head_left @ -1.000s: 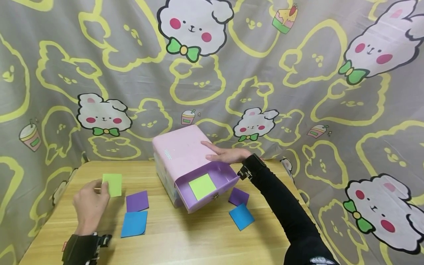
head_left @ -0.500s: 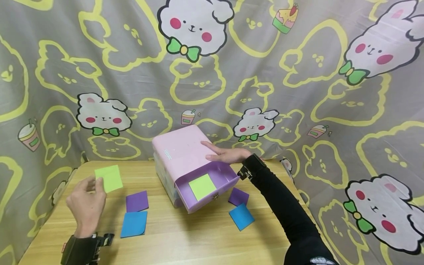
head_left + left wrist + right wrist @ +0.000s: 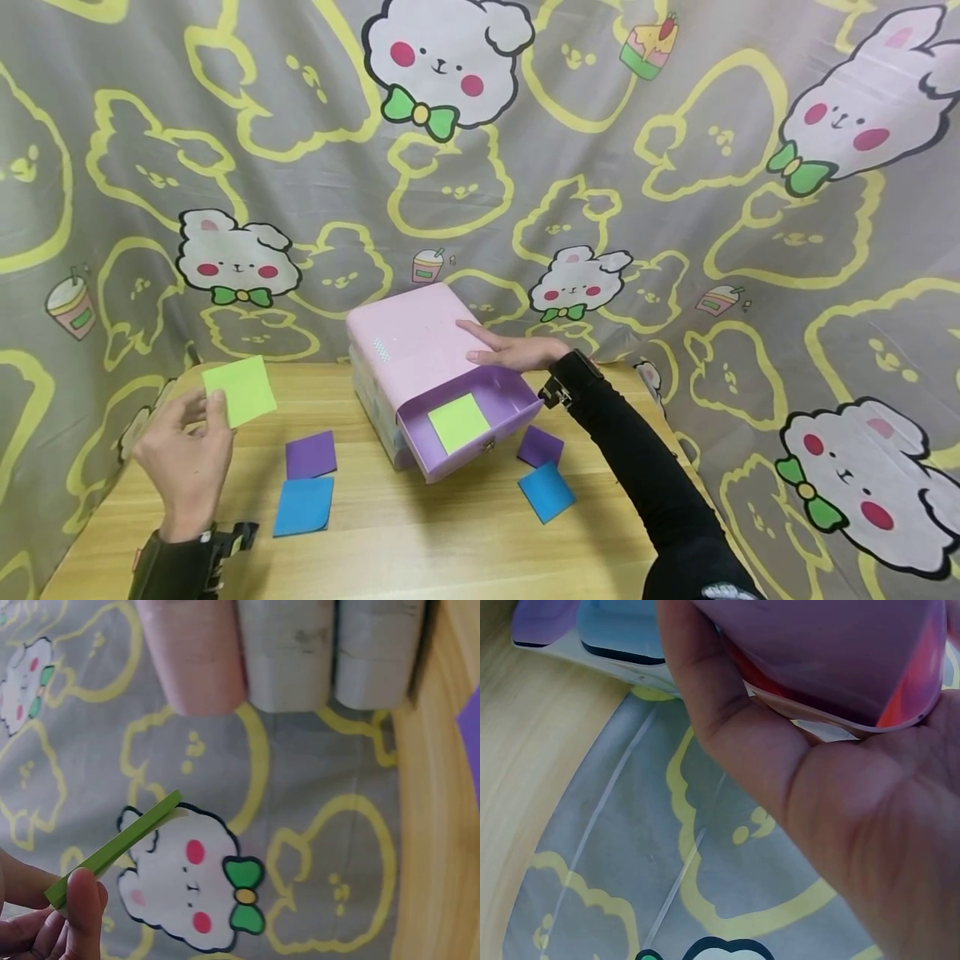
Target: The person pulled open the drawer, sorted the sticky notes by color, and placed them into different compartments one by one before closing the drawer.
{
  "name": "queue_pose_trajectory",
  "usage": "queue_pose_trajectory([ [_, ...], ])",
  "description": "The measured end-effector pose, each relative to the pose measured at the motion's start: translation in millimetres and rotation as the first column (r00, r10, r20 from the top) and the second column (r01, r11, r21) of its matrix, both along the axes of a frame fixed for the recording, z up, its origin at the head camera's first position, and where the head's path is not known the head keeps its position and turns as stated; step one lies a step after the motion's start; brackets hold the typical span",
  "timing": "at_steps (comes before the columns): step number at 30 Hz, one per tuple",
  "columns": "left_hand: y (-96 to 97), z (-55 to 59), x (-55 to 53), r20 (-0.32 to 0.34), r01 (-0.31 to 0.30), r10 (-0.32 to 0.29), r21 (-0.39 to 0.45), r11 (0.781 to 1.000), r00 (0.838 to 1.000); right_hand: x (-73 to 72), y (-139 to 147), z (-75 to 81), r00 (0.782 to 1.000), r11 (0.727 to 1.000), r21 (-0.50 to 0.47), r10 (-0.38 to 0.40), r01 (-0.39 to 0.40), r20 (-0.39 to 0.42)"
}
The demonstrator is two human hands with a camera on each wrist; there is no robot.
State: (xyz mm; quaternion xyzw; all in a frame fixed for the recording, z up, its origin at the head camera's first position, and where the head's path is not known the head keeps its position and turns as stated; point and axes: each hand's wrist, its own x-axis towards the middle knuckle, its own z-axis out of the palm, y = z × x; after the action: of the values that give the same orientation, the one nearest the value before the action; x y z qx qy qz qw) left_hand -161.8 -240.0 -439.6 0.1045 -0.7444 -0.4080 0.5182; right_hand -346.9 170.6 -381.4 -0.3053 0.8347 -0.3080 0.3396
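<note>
In the head view my left hand (image 3: pixel 187 450) pinches a lime-green sticky note pad (image 3: pixel 242 392) between thumb and fingers, above the left of the table. Seen edge-on in the left wrist view, the pad (image 3: pixel 112 849) shows as a thin block. My right hand (image 3: pixel 517 352) rests on the pink-topped drawer box (image 3: pixel 420 333) at its right edge, fingers extended over the top. Around that edge, in the right wrist view, one digit of the hand (image 3: pixel 780 765) lies along the side. The top purple drawer (image 3: pixel 510 396) is pulled out, with another lime-green note pad (image 3: pixel 459 422) inside.
Left of the box, a purple note pad (image 3: pixel 311 455) lies just beyond a blue one (image 3: pixel 303 506). To the right, another purple pad (image 3: pixel 542 447) and blue pad (image 3: pixel 547 492) lie on the wooden table (image 3: pixel 450 542). A patterned curtain (image 3: pixel 322 192) surrounds the table.
My left hand has shifted a little left with the lime-green pad, which has risen and turned to show more of its face. The right hand and box have stayed put.
</note>
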Motion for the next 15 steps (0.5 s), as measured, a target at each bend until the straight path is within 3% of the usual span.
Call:
queue_pose_trajectory([
  [5,4.3,11.3,4.0,-0.023,0.019,-0.018,0.036,0.999,1.000,0.2,0,0.8,1.000,1.000,-0.002,0.002,-0.002,-0.008],
  [15,8.5,21.9,7.6,-0.014,0.030,-0.030,0.036,0.999,0.999,-1.8,2,-2.6,1.000,1.000,-0.005,0.004,-0.004,-0.009],
])
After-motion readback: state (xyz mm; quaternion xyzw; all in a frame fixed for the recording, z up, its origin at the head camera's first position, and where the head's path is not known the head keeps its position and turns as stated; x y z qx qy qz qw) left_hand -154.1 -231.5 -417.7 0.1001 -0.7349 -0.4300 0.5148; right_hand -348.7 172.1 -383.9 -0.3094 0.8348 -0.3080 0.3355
